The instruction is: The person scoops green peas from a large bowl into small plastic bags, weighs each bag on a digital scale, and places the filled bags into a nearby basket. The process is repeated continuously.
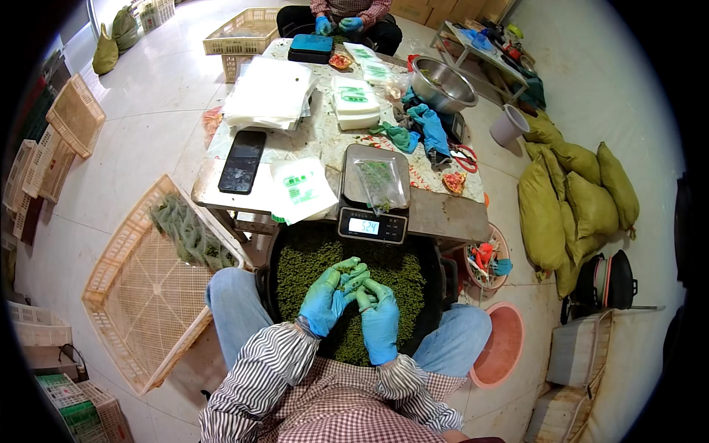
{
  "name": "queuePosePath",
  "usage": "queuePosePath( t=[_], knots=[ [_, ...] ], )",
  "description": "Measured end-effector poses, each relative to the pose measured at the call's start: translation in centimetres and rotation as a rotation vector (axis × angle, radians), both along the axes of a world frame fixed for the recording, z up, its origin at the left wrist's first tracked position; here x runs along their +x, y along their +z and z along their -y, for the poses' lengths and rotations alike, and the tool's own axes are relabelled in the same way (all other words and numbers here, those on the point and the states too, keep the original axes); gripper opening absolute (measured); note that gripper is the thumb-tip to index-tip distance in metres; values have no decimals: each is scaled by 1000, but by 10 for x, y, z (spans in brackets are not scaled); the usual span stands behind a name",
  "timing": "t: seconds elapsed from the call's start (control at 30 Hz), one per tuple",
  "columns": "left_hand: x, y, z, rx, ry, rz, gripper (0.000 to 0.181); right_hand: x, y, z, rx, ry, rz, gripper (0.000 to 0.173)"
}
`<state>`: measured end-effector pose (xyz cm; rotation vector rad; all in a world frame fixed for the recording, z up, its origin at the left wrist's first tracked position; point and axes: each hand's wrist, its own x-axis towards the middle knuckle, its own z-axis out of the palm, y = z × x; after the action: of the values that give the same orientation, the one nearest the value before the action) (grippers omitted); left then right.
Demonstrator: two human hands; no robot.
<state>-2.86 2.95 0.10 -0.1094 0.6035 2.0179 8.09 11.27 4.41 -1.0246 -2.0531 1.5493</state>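
My left hand (pixel 324 299), in a blue glove stained green at the fingers, is above a black tub (pixel 270 277) of small green peppercorns (pixel 310 266). A few green bits show between its curled fingers. Close against it, my right hand (pixel 379 321), gloved the same way, has its fingers bent inward; whether it grips anything is hidden. Just beyond the tub, a digital scale (pixel 346 194) with a lit display carries a clear plastic bag (pixel 381 183) partly filled with green peppercorns. A stack of printed plastic bags (pixel 303 188) lies left of the scale.
The table (pixel 448 213) also holds a phone (pixel 242 162), white plastic sheets (pixel 268 91), red-handled scissors (pixel 466 159) and a steel bowl (pixel 443 86). A plastic crate (pixel 149 293) with filled bags is at left. Right are a pink basin (pixel 501 346) and green sacks (pixel 587 205). Opposite sits a person (pixel 352 8).
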Motion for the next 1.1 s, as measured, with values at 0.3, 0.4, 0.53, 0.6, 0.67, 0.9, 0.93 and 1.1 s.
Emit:
queuePosePath(
  t=[0.3,0.4,0.53,0.6,0.67,0.9,0.93,1.1],
  knots=[
    [19,-2,-9,-68,96,-481,44,3,-81,-6,-1199,-266,-667,39],
    [20,3,-7,-59,95,-464,48,-4,-62,-2,-1332,-427,-649,42],
    [15,10,-5,44,141,-396,56,-6,-48,-2,-1314,-417,-591,52],
    [7,9,-3,101,193,-365,61,-5,-44,-4,-1283,-376,-554,57],
    [0,8,2,91,248,-263,60,-6,-37,-4,-1224,-320,-538,60],
    [-11,3,9,-1,334,-241,54,-7,-32,-11,-1243,-229,-597,60],
    [-13,3,11,-63,348,-212,52,-4,-32,-12,-1233,-230,-581,60],
    [-14,-9,14,-116,348,-187,48,-3,-17,-22,-1071,-217,-512,59]
  ],
)
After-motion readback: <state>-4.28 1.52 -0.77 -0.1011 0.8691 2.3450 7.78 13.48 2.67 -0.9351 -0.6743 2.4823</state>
